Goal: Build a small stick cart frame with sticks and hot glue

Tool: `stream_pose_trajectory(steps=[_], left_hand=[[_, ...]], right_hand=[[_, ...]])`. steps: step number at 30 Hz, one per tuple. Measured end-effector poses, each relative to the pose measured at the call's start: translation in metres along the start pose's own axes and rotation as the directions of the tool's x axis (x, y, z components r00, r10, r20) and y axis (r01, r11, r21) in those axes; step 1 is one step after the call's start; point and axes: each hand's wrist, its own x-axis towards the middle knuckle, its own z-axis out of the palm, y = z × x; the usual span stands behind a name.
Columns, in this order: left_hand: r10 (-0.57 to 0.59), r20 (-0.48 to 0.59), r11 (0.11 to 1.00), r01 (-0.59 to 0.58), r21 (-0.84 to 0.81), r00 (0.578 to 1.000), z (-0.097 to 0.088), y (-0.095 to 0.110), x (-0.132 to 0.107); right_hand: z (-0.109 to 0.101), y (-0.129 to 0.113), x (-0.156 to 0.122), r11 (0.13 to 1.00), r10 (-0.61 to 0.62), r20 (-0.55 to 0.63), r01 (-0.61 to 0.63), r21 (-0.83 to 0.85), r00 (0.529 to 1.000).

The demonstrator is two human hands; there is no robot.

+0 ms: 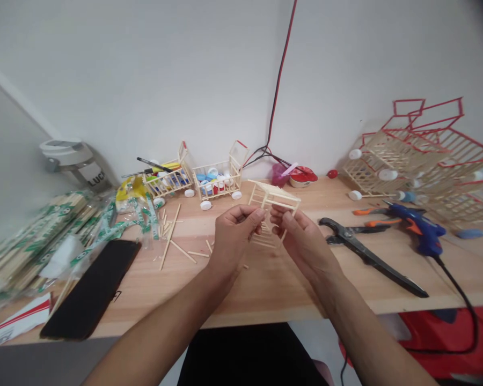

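Note:
Between both hands, just above the table, is a small frame (274, 194) built of pale wooden sticks, with a slatted top and thin legs. My left hand (235, 230) pinches its near left leg between thumb and fingers. On the other side, my right hand (304, 236) grips the lower right part with bent fingers. A ladder-like stick panel (264, 236) shows between the hands; whether it belongs to the frame I cannot tell. Loose sticks (171, 236) and short cut pieces lie left of my left hand. Black-handled cutters (370, 257) lie right of my right hand.
A blue glue gun (421, 228) with a black cord lies at the right. Behind it stand several red-trimmed stick carts (418, 150). Two smaller carts (215, 185) hold bottle caps and pens. A phone (92, 289), bagged sticks (32, 236) and a tumbler (78, 163) are at the left.

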Motion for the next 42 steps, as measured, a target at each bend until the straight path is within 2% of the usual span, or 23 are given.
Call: stream_pose_trajectory(steps=[5, 10, 23, 29, 42], left_hand=[[-0.040, 0.013, 0.996, 0.041, -0.081, 0.999, 0.001, 0.000, 0.002], [-0.055, 0.019, 0.993, 0.057, -0.107, 0.998, 0.001, -0.002, 0.003], [-0.075, 0.025, 0.990, 0.078, -0.116, 0.997, 0.002, -0.002, 0.002], [-0.078, 0.034, 0.989, 0.082, -0.127, 0.996, 0.002, -0.003, 0.001], [-0.094, 0.052, 0.985, 0.100, -0.141, 0.994, 0.002, -0.002, 0.001]], right_hand=[[0.010, -0.001, 0.004, 0.995, 0.029, -0.011, -0.027, 0.095, 1.000], [0.013, 0.000, 0.007, 0.994, 0.017, -0.033, -0.013, 0.108, 0.999], [0.017, 0.001, 0.010, 0.997, -0.047, -0.079, 0.052, 0.053, 0.996], [0.018, 0.002, 0.009, 0.994, -0.048, -0.090, 0.056, 0.094, 0.995], [0.018, 0.002, 0.007, 0.996, -0.046, -0.152, 0.057, 0.066, 0.987]])
